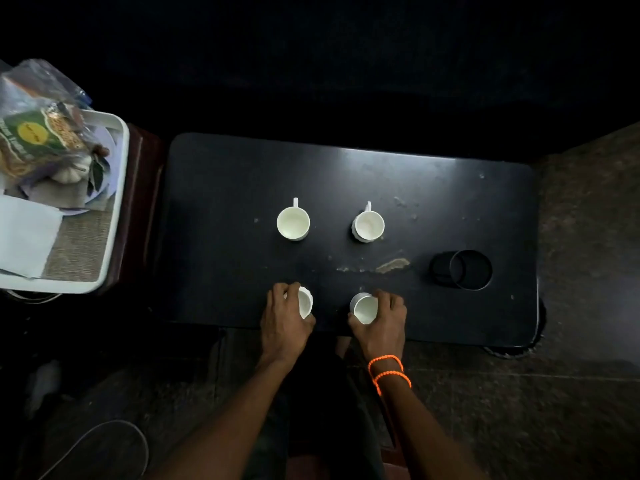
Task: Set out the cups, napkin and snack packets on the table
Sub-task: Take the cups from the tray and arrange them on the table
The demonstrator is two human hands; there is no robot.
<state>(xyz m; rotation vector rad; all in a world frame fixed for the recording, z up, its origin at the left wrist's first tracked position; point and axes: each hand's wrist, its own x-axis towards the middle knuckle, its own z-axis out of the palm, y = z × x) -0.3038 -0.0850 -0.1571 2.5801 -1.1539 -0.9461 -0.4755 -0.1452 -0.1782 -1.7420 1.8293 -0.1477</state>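
My left grip (284, 317) curls round the near-left cup (305, 302) and my right grip (382, 320) round the near-right cup (363, 308), both by the near edge of the dark counter (433, 202). Two more white cups, the far-left cup (293, 223) and the far-right cup (369, 226), stand upright beyond them. Off to the left, a white tray (117, 188) carries the snack packets (33, 133) and the napkin (24, 237). A dark ring-shaped holder (462, 270) sits at the counter's right

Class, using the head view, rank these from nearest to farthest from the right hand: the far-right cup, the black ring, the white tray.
From the right hand:
1. Black ring, just right of it on the table.
2. Far-right cup, straight beyond it.
3. White tray, off the table's left end.
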